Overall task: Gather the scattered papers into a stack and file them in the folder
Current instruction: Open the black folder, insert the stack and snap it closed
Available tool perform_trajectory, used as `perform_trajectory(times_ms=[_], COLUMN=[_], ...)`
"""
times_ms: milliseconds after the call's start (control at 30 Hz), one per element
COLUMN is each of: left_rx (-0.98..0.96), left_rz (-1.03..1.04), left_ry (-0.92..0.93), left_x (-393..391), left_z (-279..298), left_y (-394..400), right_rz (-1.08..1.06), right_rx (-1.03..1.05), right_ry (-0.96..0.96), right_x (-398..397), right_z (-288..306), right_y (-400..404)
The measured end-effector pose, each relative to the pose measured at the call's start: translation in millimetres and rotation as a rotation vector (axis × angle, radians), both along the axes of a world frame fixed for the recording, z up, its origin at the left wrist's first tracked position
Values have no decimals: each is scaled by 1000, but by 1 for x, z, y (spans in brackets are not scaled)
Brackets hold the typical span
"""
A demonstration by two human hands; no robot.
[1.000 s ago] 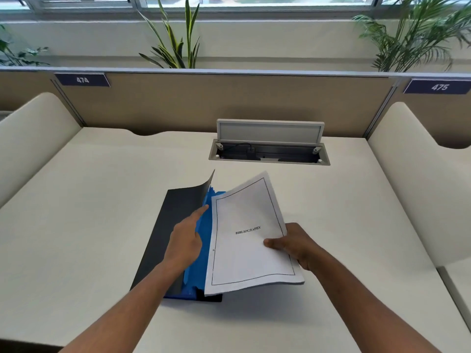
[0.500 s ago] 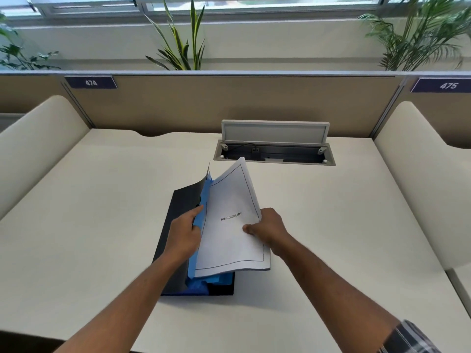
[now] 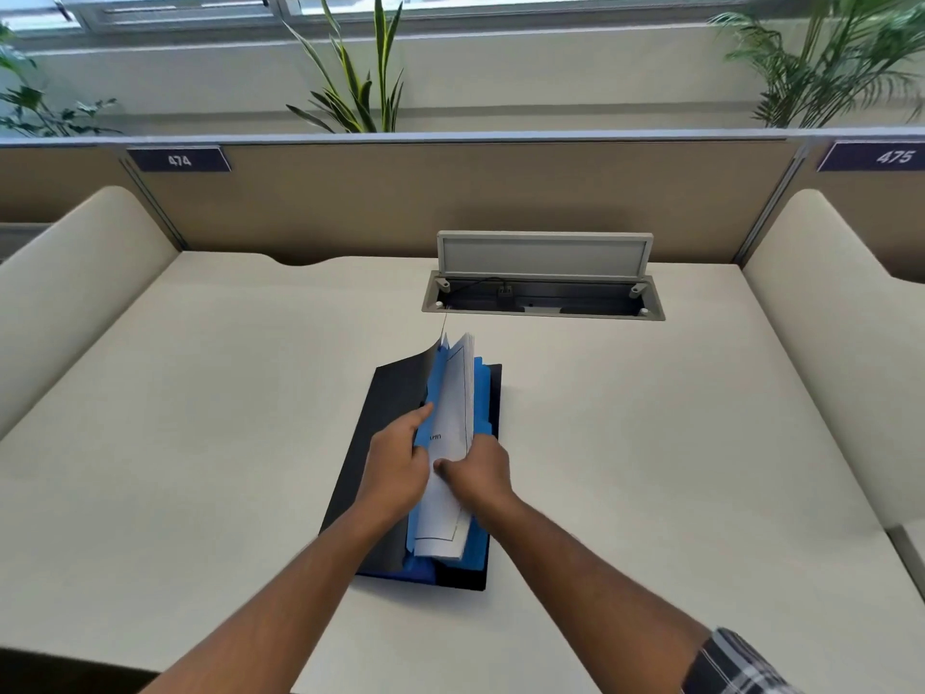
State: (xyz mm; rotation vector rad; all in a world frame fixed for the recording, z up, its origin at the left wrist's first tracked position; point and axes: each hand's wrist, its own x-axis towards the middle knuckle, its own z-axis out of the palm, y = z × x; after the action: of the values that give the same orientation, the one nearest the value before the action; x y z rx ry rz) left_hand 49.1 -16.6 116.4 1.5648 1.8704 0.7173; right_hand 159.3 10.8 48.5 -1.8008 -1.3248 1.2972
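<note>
**Papers at the open folder, both hands on the stack**

- Folder: dark cover with blue inner leaves, lying open on the desk at its middle. The left cover is lifted and curls up at its far corner; the right half lies flat.
- Papers: a white stack with a thin printed border and part of a printed word, standing nearly on edge in the folder's fold, between the raised cover with its blue leaf on the left and the blue leaves on the right. The near end of the stack rests low in the folder.
- Left hand: fingers curled around the lifted cover and blue leaf, touching the left face of the papers.
- Right hand: grasping the papers at their right edge, thumb on the near face; its other fingers are hidden behind the sheets. A plaid sleeve shows at the wrist.
- Surroundings: an open cable hatch behind the folder; tan partition with number plates 474 and 475; plants beyond it.
</note>
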Motion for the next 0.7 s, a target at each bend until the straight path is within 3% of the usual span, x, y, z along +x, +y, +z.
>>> perform_trajectory(times_ms=[433, 700], left_rx=[11, 22], left_rz=[22, 21], left_ry=[-59, -43], left_x=[10, 20], left_z=[-11, -31], left_y=[7, 14], right_rz=[-12, 11], right_rx=[-149, -27], right_ry=[46, -255], right_x=[-3, 49], right_z=[-12, -21], right_y=[11, 13])
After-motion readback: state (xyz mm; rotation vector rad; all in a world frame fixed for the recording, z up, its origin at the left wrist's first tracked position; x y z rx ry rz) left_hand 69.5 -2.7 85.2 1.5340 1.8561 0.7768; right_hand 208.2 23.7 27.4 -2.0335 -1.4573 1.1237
